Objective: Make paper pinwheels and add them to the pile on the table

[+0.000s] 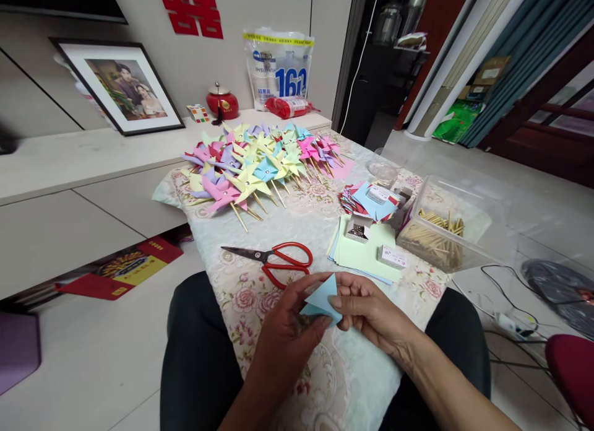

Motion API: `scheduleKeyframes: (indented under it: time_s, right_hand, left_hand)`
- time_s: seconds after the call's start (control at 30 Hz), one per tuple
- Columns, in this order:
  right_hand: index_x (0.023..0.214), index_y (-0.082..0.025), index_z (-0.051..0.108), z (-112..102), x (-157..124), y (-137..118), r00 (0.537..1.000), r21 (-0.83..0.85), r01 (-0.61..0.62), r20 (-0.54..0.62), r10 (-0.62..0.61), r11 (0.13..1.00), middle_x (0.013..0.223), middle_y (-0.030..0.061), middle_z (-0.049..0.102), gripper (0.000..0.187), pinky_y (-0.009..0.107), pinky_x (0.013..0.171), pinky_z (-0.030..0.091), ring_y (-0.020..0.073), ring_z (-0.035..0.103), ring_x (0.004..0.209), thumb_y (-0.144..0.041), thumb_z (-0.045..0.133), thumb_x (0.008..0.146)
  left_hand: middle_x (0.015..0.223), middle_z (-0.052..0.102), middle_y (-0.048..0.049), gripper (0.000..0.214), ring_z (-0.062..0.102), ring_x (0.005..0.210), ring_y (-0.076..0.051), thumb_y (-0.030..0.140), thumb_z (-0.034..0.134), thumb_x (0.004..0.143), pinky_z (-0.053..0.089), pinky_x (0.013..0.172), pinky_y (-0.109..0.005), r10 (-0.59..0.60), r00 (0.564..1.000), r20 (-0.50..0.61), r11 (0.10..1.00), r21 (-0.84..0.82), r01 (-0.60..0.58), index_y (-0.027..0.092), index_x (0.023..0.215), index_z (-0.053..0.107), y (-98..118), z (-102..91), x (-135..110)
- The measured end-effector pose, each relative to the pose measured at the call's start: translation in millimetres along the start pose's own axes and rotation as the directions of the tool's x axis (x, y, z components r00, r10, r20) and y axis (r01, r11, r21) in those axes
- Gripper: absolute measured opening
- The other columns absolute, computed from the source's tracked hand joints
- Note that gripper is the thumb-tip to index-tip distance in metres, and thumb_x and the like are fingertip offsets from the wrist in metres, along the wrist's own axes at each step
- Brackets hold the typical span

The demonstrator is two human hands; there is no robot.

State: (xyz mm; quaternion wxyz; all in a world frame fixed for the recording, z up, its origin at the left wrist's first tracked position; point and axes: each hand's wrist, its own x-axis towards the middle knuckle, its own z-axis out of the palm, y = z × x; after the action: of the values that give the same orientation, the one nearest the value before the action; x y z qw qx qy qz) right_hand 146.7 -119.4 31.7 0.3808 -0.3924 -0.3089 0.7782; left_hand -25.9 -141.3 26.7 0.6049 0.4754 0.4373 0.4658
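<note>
Pinwheels (248, 182) fill the far left part of the tabletop (297, 225) and look done. Near its front edge, I see the left hand (288, 324) and right hand (369, 306) pinching blue paper (323, 296), maybe half made. Sheets (364, 259) and sticks (436, 223) toward the right edge seem left. The bag (278, 62) says "160"; the box (392, 257) has words too small to read.

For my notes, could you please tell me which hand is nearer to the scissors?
Left: the left hand is just nearside of the scissors; the right hand is farther rightward.
</note>
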Motion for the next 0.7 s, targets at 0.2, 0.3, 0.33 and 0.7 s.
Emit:
scheduleKeyframes:
  time_s: [0.2, 0.3, 0.33, 0.7]
  right_hand:
    - [0.112, -0.018, 0.071, -1.8, 1.4, -2.2, 0.997, -0.012, -0.071, -0.009, 0.071, 0.997, 0.067, -0.005, 0.059, 0.049, 0.015, 0.044, 0.04, 0.0039, 0.046, 0.047, -0.027, 0.087, 0.067]
    - [0.115, -0.018, 0.07, -3.8, 2.2, -2.5, 0.993, -0.01, -0.107, -0.047, 0.106, 0.994, 0.061, -0.0082, 0.056, 0.056, 0.015, 0.043, 0.04, 0.0025, 0.043, 0.042, -0.026, 0.089, 0.063]
    - [0.117, -0.018, 0.069, -4.1, 2.3, -2.8, 0.991, -0.012, -0.118, -0.057, 0.117, 0.993, 0.061, -0.0084, 0.057, 0.06, 0.016, 0.043, 0.04, 0.0025, 0.044, 0.041, -0.025, 0.089, 0.061]
    - [0.147, -0.018, 0.046, -2.8, -3.8, -5.0, 0.985, -0.188, 0.086, -0.129, -0.112, 0.978, 0.067, -0.0042, 0.063, 0.082, 0.025, 0.055, 0.042, 0.0104, 0.055, 0.053, -0.04, 0.081, 0.076]
  left_hand:
    - [0.123, 0.072, -0.0055, 0.036, 0.068, 0.109, -0.025, 0.022, 0.075, 0.076, 0.053, 0.091, -0.034, 0.007, 1.0, 0.014, 0.989, 0.146, -0.009, 0.029, 0.112, 0.073, 5.6, -6.5, -1.8]
    - [0.103, 0.077, -0.0041, 0.027, 0.071, 0.094, -0.023, 0.025, 0.074, 0.078, 0.054, 0.085, -0.034, -0.023, 0.999, 0.04, 0.974, 0.225, 0.014, 0.028, 0.104, 0.076, 7.4, -10.3, -3.7]
    - [0.099, 0.077, -0.0039, 0.024, 0.071, 0.09, -0.023, 0.026, 0.073, 0.079, 0.054, 0.082, -0.033, -0.04, 0.998, 0.053, 0.97, 0.24, 0.026, 0.028, 0.102, 0.076, 7.9, -11.1, -4.1]
    - [0.07, 0.068, 0.0002, 0.017, 0.058, 0.06, -0.015, 0.031, 0.078, 0.07, 0.046, 0.057, -0.025, -0.104, 0.973, -0.205, 0.983, 0.129, 0.132, 0.021, 0.081, 0.072, 8.7, -7.8, -1.9]
